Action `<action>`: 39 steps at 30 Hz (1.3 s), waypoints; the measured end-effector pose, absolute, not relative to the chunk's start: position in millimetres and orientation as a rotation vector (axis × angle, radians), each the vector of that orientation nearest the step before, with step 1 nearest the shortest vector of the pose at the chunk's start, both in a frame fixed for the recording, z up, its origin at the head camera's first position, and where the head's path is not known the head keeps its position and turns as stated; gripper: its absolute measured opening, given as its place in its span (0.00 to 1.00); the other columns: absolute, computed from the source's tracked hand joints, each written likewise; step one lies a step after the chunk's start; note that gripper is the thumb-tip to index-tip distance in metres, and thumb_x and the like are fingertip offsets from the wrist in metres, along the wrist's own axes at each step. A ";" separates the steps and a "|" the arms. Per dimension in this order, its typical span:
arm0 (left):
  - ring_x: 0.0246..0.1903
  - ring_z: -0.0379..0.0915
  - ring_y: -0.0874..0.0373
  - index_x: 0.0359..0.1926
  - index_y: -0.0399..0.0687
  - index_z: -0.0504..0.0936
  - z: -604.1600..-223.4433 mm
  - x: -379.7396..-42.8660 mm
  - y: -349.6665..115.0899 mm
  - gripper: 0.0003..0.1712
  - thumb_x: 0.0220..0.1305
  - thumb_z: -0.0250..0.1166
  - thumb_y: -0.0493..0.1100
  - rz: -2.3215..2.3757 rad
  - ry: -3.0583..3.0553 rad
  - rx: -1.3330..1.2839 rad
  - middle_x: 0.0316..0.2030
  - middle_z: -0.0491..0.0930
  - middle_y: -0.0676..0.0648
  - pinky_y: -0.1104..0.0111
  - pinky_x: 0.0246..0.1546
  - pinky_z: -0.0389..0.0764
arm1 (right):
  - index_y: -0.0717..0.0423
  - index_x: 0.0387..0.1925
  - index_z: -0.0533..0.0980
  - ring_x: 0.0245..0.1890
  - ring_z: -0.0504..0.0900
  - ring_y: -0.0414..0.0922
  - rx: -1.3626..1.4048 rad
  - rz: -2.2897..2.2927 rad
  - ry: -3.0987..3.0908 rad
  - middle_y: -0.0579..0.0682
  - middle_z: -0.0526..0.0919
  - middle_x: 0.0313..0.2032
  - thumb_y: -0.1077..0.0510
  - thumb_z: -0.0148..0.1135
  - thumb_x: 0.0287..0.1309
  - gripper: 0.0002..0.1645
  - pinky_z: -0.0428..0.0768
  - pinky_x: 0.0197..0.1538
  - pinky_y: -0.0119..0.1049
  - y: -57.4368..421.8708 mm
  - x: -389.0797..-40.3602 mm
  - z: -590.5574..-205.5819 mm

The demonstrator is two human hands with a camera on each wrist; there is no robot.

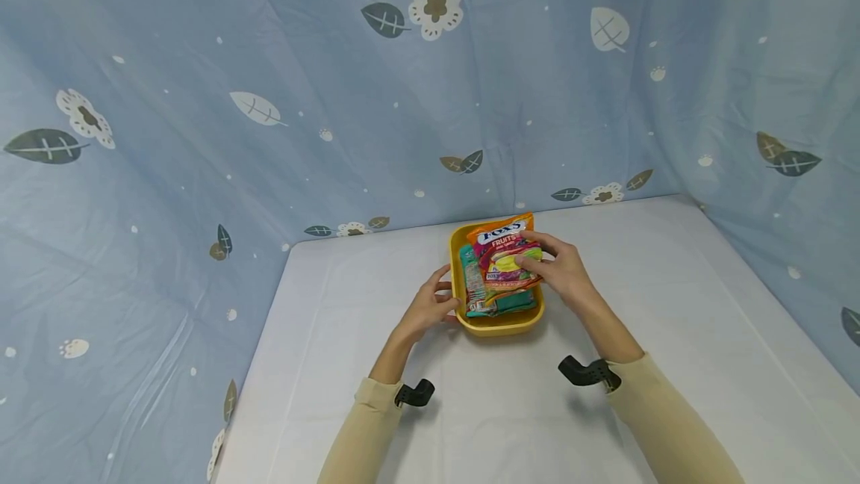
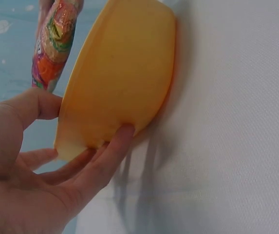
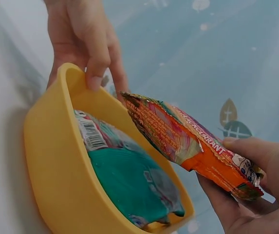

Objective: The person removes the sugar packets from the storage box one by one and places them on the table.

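A yellow plastic basket [image 1: 500,330] stands on the white tabletop, and my left hand [image 1: 427,308] holds its left side. In the left wrist view the thumb lies at the rim while the other fingers touch the outer wall. My right hand [image 1: 566,272] pinches an orange and purple bag of Fox's fruit candy [image 1: 504,254] by its right edge, above the basket. The right wrist view shows this candy bag [image 3: 178,131] tilted and apart from the contents below. Inside the basket lie teal snack packets [image 3: 129,180], partly hidden by the candy bag in the head view.
A white cloth [image 1: 349,320] covers the table. Behind and beside it hangs a blue curtain [image 1: 376,110] printed with leaves and flowers, meeting the table's far edge just beyond the basket. Each wrist carries a black camera mount [image 1: 415,393].
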State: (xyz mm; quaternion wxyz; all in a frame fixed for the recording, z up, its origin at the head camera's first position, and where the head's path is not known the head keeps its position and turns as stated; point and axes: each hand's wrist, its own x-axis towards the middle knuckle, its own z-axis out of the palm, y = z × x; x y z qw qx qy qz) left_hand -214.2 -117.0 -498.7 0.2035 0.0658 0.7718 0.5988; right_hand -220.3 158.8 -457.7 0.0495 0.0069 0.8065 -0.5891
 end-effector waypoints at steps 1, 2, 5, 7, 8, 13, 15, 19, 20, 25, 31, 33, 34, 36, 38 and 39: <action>0.56 0.76 0.42 0.78 0.50 0.48 -502.1 -215.4 -117.2 0.47 0.63 0.62 0.34 1.672 2.158 0.177 0.66 0.65 0.31 0.50 0.44 0.87 | 0.39 0.69 0.67 0.56 0.78 0.59 0.020 -1.801 2.455 0.57 0.64 0.71 0.47 0.65 0.61 0.35 0.88 0.43 0.36 159.7 -220.3 -457.3; 0.56 0.76 0.42 0.78 0.52 0.48 -505.8 -216.6 -117.3 0.47 0.63 0.62 0.34 1.672 2.164 0.174 0.66 0.65 0.31 0.51 0.44 0.87 | 0.39 0.69 0.67 0.56 0.78 0.59 0.018 -1.807 2.453 0.57 0.64 0.71 0.47 0.65 0.61 0.35 0.87 0.42 0.34 160.7 -220.2 -456.9; 0.57 0.75 0.42 0.78 0.55 0.49 -510.1 -217.2 -117.2 0.47 0.63 0.62 0.36 1.678 2.181 0.169 0.66 0.66 0.33 0.52 0.44 0.87 | 0.40 0.69 0.67 0.56 0.78 0.60 0.010 -1.817 2.451 0.58 0.62 0.72 0.47 0.65 0.61 0.35 0.87 0.41 0.32 163.6 -219.9 -456.0; 0.57 0.75 0.42 0.77 0.56 0.50 -511.1 -216.7 -117.1 0.46 0.63 0.63 0.37 1.676 2.194 0.170 0.65 0.67 0.34 0.53 0.43 0.88 | 0.40 0.70 0.67 0.56 0.78 0.60 0.010 -1.829 2.441 0.57 0.61 0.73 0.46 0.65 0.61 0.36 0.87 0.41 0.31 165.8 -219.8 -455.8; 0.57 0.75 0.42 0.77 0.56 0.51 -511.1 -216.5 -116.9 0.46 0.63 0.63 0.37 1.676 2.199 0.172 0.65 0.67 0.34 0.54 0.43 0.88 | 0.40 0.70 0.67 0.57 0.78 0.60 0.012 -1.829 2.442 0.57 0.61 0.73 0.46 0.65 0.61 0.36 0.87 0.41 0.31 167.0 -219.7 -455.8; 0.56 0.76 0.42 0.77 0.55 0.52 -510.4 -215.1 -116.7 0.46 0.63 0.63 0.36 1.683 2.208 0.179 0.64 0.68 0.34 0.55 0.42 0.88 | 0.40 0.70 0.67 0.58 0.76 0.59 0.035 -1.831 2.453 0.57 0.60 0.73 0.44 0.66 0.60 0.37 0.86 0.41 0.29 172.0 -219.6 -455.0; 0.56 0.76 0.42 0.77 0.55 0.52 -510.5 -215.0 -116.8 0.46 0.63 0.62 0.35 1.687 2.207 0.177 0.63 0.68 0.34 0.54 0.42 0.88 | 0.41 0.70 0.67 0.58 0.76 0.59 0.044 -1.840 2.448 0.57 0.60 0.73 0.44 0.66 0.60 0.37 0.85 0.41 0.28 173.7 -219.5 -454.3; 0.56 0.76 0.42 0.77 0.55 0.51 -511.2 -215.4 -117.2 0.45 0.63 0.62 0.35 1.693 2.202 0.174 0.63 0.68 0.34 0.52 0.43 0.87 | 0.42 0.70 0.66 0.58 0.76 0.59 0.062 -1.856 2.442 0.58 0.61 0.73 0.45 0.65 0.61 0.37 0.85 0.40 0.26 177.4 -219.3 -453.1; 0.56 0.76 0.42 0.77 0.55 0.51 -511.6 -215.5 -117.2 0.45 0.63 0.62 0.35 1.692 2.200 0.174 0.63 0.68 0.34 0.51 0.43 0.87 | 0.42 0.70 0.66 0.58 0.76 0.59 0.066 -1.858 2.443 0.58 0.61 0.73 0.45 0.65 0.61 0.37 0.85 0.40 0.26 178.4 -219.0 -452.9; 0.56 0.76 0.42 0.77 0.55 0.52 -511.4 -215.6 -117.4 0.45 0.63 0.62 0.35 1.695 2.196 0.179 0.63 0.68 0.34 0.51 0.43 0.87 | 0.44 0.71 0.65 0.57 0.76 0.59 0.070 -1.885 2.439 0.59 0.60 0.73 0.45 0.65 0.61 0.38 0.85 0.40 0.25 183.5 -218.9 -453.6; 0.56 0.76 0.42 0.77 0.56 0.52 -512.0 -216.2 -117.8 0.45 0.63 0.63 0.36 1.698 2.194 0.177 0.63 0.68 0.33 0.52 0.43 0.87 | 0.44 0.71 0.65 0.58 0.75 0.60 0.083 -1.901 2.442 0.59 0.59 0.73 0.45 0.65 0.61 0.38 0.85 0.39 0.23 190.2 -218.7 -453.0; 0.56 0.76 0.42 0.77 0.56 0.52 -512.2 -216.3 -117.9 0.46 0.63 0.63 0.36 1.698 2.194 0.177 0.63 0.68 0.34 0.52 0.42 0.88 | 0.45 0.71 0.65 0.59 0.74 0.60 0.088 -1.909 2.441 0.59 0.59 0.73 0.46 0.65 0.62 0.38 0.84 0.39 0.23 192.2 -218.8 -452.5; 0.56 0.76 0.43 0.77 0.56 0.52 -512.2 -216.3 -118.0 0.46 0.63 0.63 0.36 1.698 2.194 0.177 0.63 0.68 0.34 0.53 0.42 0.88 | 0.45 0.71 0.64 0.59 0.74 0.60 0.092 -1.914 2.439 0.59 0.59 0.74 0.46 0.65 0.61 0.38 0.84 0.39 0.23 193.1 -218.8 -452.3; 0.56 0.76 0.43 0.77 0.56 0.52 -512.0 -216.4 -117.8 0.46 0.63 0.63 0.36 1.699 2.193 0.175 0.63 0.68 0.34 0.54 0.41 0.88 | 0.45 0.71 0.64 0.59 0.74 0.59 0.098 -1.919 2.436 0.59 0.58 0.74 0.45 0.65 0.61 0.39 0.84 0.39 0.23 195.0 -218.9 -452.0; 0.55 0.76 0.44 0.77 0.56 0.52 -511.7 -216.4 -117.8 0.46 0.62 0.63 0.36 1.701 2.192 0.173 0.63 0.68 0.34 0.55 0.41 0.88 | 0.45 0.72 0.64 0.57 0.74 0.58 0.099 -1.927 2.430 0.59 0.59 0.73 0.45 0.65 0.61 0.39 0.84 0.39 0.23 197.0 -219.1 -451.8; 0.55 0.77 0.44 0.77 0.56 0.52 -511.5 -216.2 -117.8 0.46 0.62 0.63 0.36 1.701 2.193 0.177 0.63 0.68 0.34 0.55 0.40 0.89 | 0.45 0.72 0.64 0.57 0.74 0.57 0.101 -1.930 2.430 0.59 0.59 0.73 0.45 0.65 0.61 0.39 0.84 0.39 0.23 197.9 -219.0 -451.6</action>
